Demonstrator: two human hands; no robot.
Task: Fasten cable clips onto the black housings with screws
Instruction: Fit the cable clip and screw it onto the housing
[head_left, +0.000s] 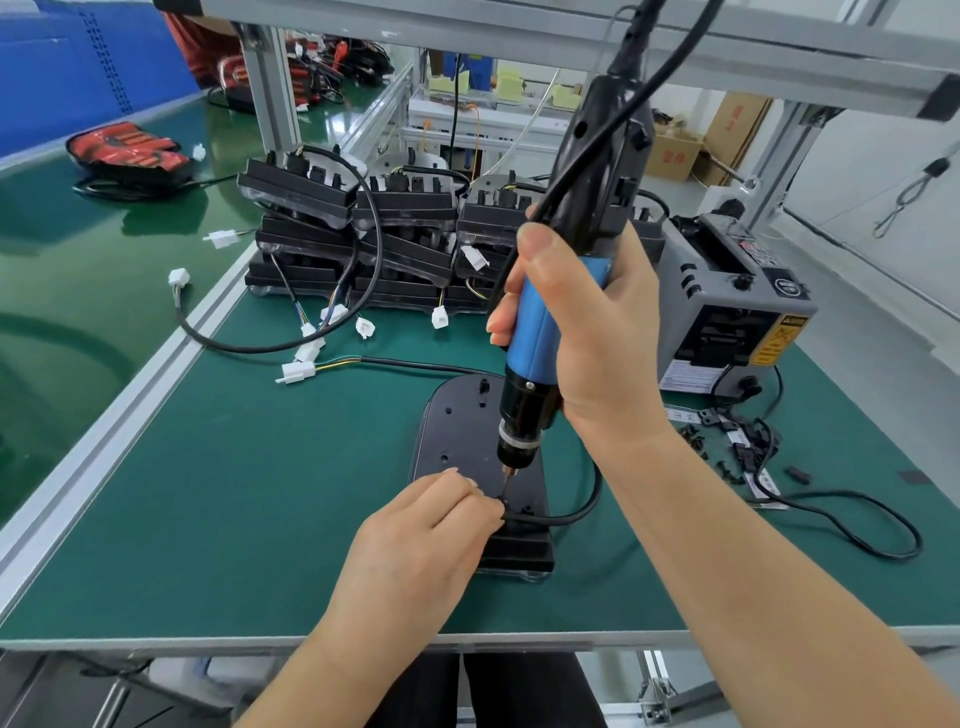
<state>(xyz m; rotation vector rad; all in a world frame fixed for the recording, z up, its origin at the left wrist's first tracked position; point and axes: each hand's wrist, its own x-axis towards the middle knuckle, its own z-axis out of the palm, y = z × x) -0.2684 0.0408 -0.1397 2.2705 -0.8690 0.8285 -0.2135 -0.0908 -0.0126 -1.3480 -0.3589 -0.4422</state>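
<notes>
On the green surface (260, 493), the black housing (457, 431) lies flat; the left hand (426, 525) pinches a cable clip (505, 503) at its near end, and the right hand (587, 322) grips the electric screwdriver (535, 338). If tilted, its bit (508, 480) could slip and gouge the housing.

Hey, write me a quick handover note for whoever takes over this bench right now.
Right hand grips the electric screwdriver, bit down on the black housing.
Left hand pinches what looks like the cable clip at the bit tip, beside the cable.
Done: cannot tell whether this screw is seated.
Left: finish it; stacked housings sit behind, state unclear; small black parts lie to the right.
</notes>
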